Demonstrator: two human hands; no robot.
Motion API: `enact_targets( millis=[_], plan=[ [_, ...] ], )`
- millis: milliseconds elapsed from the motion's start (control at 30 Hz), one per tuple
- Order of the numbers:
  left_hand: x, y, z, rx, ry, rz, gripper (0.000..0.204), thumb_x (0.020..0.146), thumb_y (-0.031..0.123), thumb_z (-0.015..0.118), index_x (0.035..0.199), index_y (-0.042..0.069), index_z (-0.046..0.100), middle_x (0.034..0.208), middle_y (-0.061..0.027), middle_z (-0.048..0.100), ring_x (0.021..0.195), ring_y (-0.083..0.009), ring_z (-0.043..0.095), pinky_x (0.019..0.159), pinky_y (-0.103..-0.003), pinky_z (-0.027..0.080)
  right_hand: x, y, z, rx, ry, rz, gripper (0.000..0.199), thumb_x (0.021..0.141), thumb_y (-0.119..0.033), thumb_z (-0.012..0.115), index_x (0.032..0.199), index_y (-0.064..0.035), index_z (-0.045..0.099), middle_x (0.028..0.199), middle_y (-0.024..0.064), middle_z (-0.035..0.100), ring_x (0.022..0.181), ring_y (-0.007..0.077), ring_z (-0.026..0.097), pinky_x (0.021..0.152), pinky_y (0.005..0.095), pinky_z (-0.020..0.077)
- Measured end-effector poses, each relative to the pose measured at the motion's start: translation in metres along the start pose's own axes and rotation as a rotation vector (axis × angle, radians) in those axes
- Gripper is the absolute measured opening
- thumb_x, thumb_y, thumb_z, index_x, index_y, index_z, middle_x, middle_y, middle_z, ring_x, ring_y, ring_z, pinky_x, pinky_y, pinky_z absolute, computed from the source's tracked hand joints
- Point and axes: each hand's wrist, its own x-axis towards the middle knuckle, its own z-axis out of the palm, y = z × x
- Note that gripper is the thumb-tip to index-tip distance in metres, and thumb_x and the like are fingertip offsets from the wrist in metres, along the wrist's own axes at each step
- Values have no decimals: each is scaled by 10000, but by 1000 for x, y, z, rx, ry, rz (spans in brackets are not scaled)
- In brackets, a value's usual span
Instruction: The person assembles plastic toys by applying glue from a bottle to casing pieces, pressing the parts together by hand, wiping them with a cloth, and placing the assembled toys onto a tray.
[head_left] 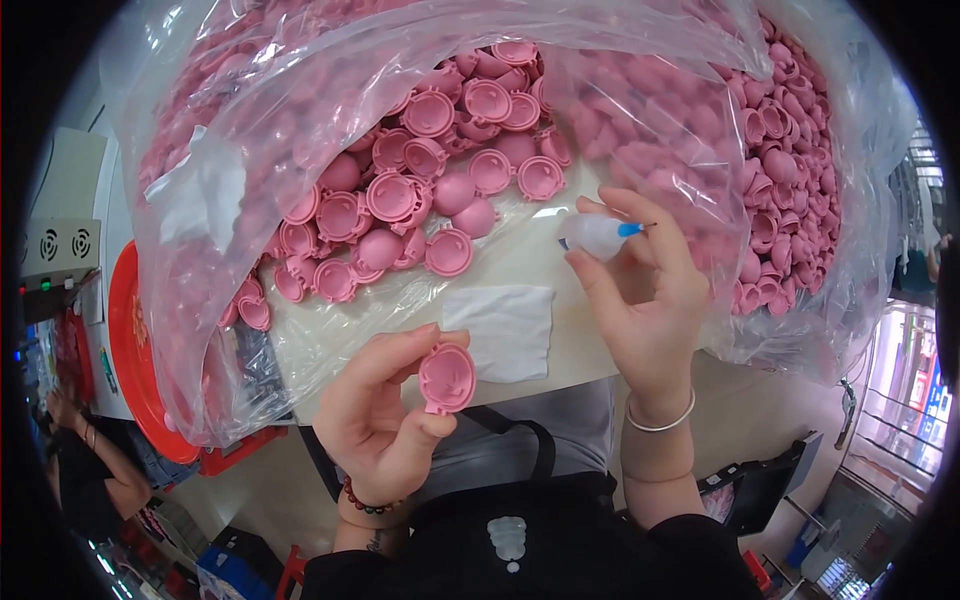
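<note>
Between the thumb and fingers of my left hand (375, 415) is a pink plastic half-shell (447, 378), its hollow side turned up and small tabs on its rim. My right hand (650, 305) grips a small translucent squeeze bottle (597, 236) with a blue needle tip (630, 229) pointing right. The bottle is held above the table, apart from the shell. A folded white cloth (498, 333) lies flat on the table between my hands. Beyond it spreads a heap of similar pink shells (395, 197), some hollow side up, others dome up.
Clear plastic bags (640, 90) of pink shells cover the far side, and another pile (785, 190) sits at right. A red-orange basin (140, 350) stands at left, near a beige box with fan vents (65, 245). Another person's arm (105, 455) shows at far left.
</note>
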Motion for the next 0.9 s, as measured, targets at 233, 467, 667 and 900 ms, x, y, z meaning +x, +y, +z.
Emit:
enact_targets(
  millis=[233, 467, 667, 900],
  plan=[
    [-3, 1, -10, -106, 37, -17, 554, 722, 262, 701, 1070, -104, 474, 975, -189, 543, 912, -268, 574, 806, -344, 451, -30, -37, -69, -152, 259, -223, 290, 691, -49, 675, 945, 49, 573, 877, 147, 605, 704, 192, 598, 610, 214, 455],
    [-3, -9, -7, -138, 30, 92, 392, 715, 108, 704, 1009, 0, 468, 1030, -241, 539, 941, -257, 557, 794, -324, 450, 19, 27, -125, -797, 83, -71, 235, 736, -47, 580, 968, -20, 564, 871, 89, 550, 791, 192, 528, 710, 286, 401],
    [5, -14, -6, -406, -155, 222, 328, 726, -7, 653, 990, 37, 464, 1034, -272, 532, 886, -253, 566, 742, -308, 465, 18, 22, -116, -932, 123, -51, 223, 740, -42, 555, 960, -12, 550, 875, 117, 543, 797, 249, 522, 734, 316, 405],
    [5, -19, -4, -845, -243, 53, 354, 792, 29, 587, 1100, 8, 414, 1089, -278, 504, 976, -278, 554, 804, -370, 476, 18, 28, -113, -868, 58, -69, 223, 750, -47, 558, 968, -6, 536, 886, 102, 542, 823, 233, 510, 752, 318, 397]
  ],
)
